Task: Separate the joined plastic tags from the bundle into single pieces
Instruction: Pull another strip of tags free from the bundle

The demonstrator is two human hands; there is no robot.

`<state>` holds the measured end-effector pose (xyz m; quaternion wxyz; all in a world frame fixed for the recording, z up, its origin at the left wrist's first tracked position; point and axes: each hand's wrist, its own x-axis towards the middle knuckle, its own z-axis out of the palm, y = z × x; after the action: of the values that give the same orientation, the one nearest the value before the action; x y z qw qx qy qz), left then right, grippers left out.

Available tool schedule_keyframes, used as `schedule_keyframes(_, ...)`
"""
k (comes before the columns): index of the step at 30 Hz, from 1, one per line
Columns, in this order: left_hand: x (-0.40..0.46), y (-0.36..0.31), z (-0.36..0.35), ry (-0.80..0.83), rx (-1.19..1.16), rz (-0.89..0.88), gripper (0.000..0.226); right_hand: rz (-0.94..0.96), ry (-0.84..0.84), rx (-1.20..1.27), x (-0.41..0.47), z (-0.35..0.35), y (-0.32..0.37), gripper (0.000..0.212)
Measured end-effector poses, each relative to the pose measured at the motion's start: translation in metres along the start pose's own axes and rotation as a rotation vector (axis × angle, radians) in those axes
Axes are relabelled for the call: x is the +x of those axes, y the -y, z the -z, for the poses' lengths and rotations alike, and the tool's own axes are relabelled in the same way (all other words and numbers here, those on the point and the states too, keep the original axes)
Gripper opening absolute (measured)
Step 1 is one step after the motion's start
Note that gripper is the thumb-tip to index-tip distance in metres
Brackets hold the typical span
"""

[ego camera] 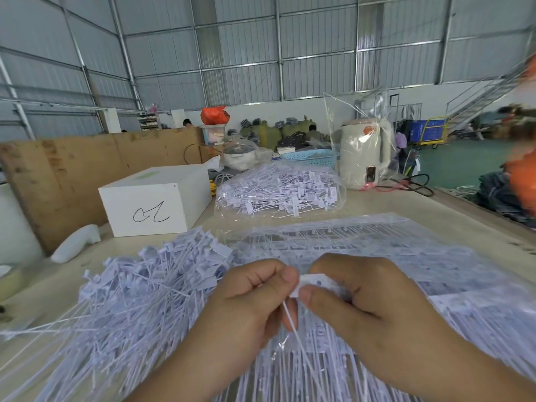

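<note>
Our left hand (249,297) and right hand (362,294) pinch one joined plastic tag (311,281) between them, its strap trailing toward six o'clock; loose tags (145,285) lie at nine, the bagged bundle (377,242) at twelve.

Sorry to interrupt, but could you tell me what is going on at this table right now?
A person is pulling joined white plastic tags apart by hand. The left hand and right hand both pinch the same tag piece at its flat head, its thin tail hanging down between them. A loose heap of tags lies to the left, flat joined sheets lie beyond the hands, and a clear bag of tags sits further back.
</note>
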<state>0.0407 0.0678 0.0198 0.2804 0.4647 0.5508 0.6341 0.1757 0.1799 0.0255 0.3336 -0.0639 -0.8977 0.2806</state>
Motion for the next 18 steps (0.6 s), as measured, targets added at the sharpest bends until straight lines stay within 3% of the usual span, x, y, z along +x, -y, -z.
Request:
schedule_keyframes(6, -0.001, 0.007, -0.012, -0.102, -0.171, -0.043, 0.030, 0.031, -0.212, -0.105, -0.005, -0.017, 0.010, 0.032)
schedule_keyframes(10, 0.002, 0.002, -0.002, -0.210, -0.586, 0.095, 0.025, 0.042, -0.391, 0.006, -0.005, -0.017, 0.011, 0.024)
schedule_keyframes(12, 0.004, -0.001, 0.009, -0.258, -0.460, 0.076, 0.019, 0.021, -0.411, 0.048, -0.004, -0.010, 0.008, 0.022)
schedule_keyframes(14, 0.004, -0.002, 0.013, -0.249, -0.249, 0.052, 0.011, 0.046, -0.322, 0.082, -0.004, -0.006, 0.006, 0.023)
schedule_keyframes(18, -0.001, 0.002, 0.001, -0.037, -0.131, 0.078, 0.012, 0.018, -0.086, 0.114, -0.005, -0.009, 0.001, 0.021)
